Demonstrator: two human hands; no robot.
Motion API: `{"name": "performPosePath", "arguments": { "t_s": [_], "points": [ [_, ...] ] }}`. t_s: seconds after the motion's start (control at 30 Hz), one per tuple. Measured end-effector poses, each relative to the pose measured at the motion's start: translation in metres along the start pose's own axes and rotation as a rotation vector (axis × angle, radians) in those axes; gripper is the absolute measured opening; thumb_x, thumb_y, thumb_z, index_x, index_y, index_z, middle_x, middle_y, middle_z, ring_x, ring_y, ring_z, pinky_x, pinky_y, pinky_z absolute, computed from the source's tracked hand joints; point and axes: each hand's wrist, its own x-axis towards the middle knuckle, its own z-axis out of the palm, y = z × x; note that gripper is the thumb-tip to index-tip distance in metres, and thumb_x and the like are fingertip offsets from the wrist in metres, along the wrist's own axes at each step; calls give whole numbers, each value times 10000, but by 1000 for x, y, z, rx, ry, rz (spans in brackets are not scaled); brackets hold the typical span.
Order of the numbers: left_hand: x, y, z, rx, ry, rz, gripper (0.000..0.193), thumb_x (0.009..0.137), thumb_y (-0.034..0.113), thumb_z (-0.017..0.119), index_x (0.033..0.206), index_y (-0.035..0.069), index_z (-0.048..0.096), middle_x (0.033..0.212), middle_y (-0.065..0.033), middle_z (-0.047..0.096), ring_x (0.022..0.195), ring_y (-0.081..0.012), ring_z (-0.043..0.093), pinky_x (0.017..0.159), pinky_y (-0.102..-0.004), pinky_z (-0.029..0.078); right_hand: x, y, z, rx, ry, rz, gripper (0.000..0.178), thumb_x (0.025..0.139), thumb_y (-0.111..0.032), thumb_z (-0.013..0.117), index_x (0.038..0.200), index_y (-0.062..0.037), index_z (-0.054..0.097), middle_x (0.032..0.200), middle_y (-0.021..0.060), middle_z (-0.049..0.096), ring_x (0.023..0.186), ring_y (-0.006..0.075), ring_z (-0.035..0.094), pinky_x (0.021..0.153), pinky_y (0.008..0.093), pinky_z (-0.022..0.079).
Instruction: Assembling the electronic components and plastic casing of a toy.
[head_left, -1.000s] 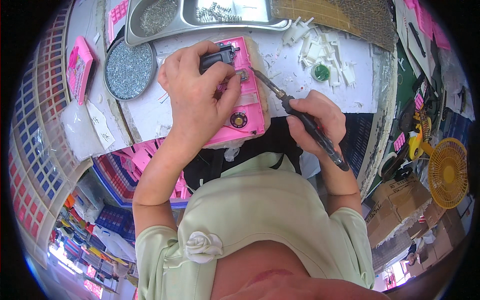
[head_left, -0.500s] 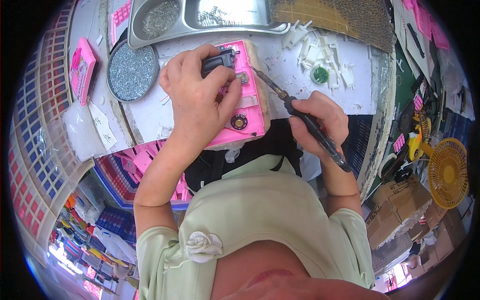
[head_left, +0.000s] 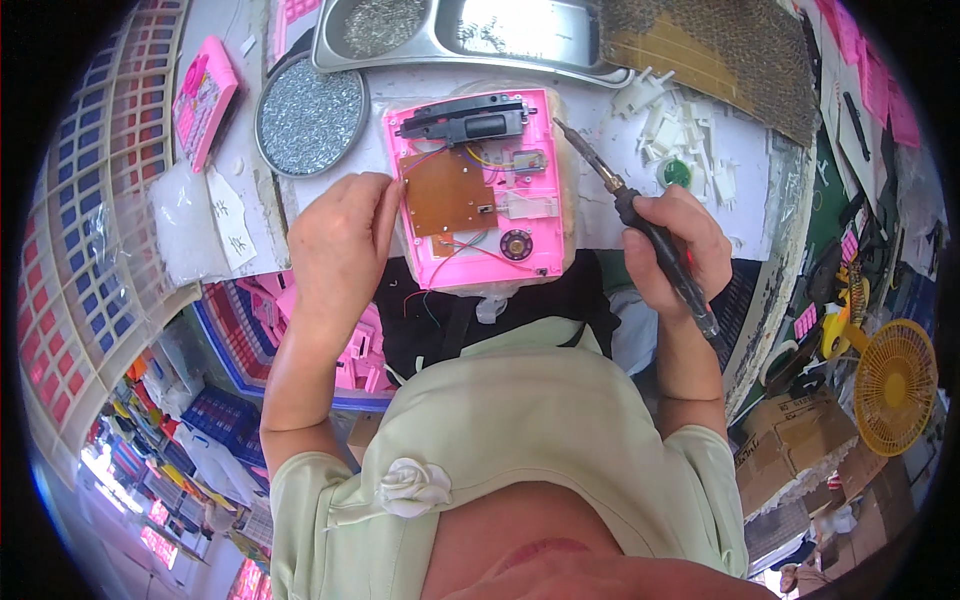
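Left hand (head_left: 340, 240), fingertips together at left edge of open pink plastic case (head_left: 470, 272), anything pinched unclear, right hand (head_left: 690, 240) gripping black pen-shaped soldering iron (head_left: 662, 246), tip just beside case's right edge, case on pale pad (head_left: 568, 200) atop white-covered tabletop (head_left: 602, 222).

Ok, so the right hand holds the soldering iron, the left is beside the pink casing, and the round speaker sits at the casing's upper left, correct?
Not quite: in the head view, the round speaker sits at the lower right of the pink casing. The right hand holds the soldering iron, and the left hand is beside the casing.
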Motion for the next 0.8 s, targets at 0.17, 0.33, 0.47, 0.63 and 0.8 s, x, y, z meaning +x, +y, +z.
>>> {"name": "performPosePath", "arguments": {
  "t_s": [0.17,0.33,0.47,0.63,0.8],
  "points": [
    [23,14,5,-388,296,83,51,894,-20,724,944,-16,714,960,-118,734,766,-162,708,656,-264,552,10,-5,14,55,28,38,343,788,-30,809,1100,30,680,775,104,666,604,189,571,552,283,439],
    [23,33,34,-1110,220,-192,100,936,-41,687,1034,-57,670,991,-122,732,791,-112,680,712,-243,565,29,-20,49,263,-35,300,449,821,-12,807,1249,-42,675,915,87,699,777,164,662,702,273,533],
    [22,33,35,-1283,133,-296,132,937,-30,695,1066,-51,678,952,-90,727,769,-108,670,713,-234,551,48,-17,63,175,-153,229,560,842,69,752,1367,-15,577,1055,112,708,951,142,702,812,263,575],
    [19,27,33,-1304,74,-272,134,967,18,685,1078,-57,677,914,-75,723,803,-89,690,700,-215,558,62,-13,81,190,-147,260,572,855,78,712,1391,-51,564,1039,85,699,959,152,715,814,261,583],
    [21,27,31,-1296,36,-286,115,958,15,690,1051,-54,685,895,-72,720,790,-92,688,684,-222,558,65,-12,87,202,-138,242,589,816,44,725,1368,-108,587,999,73,684,893,197,694,792,304,561]
  ]
}}
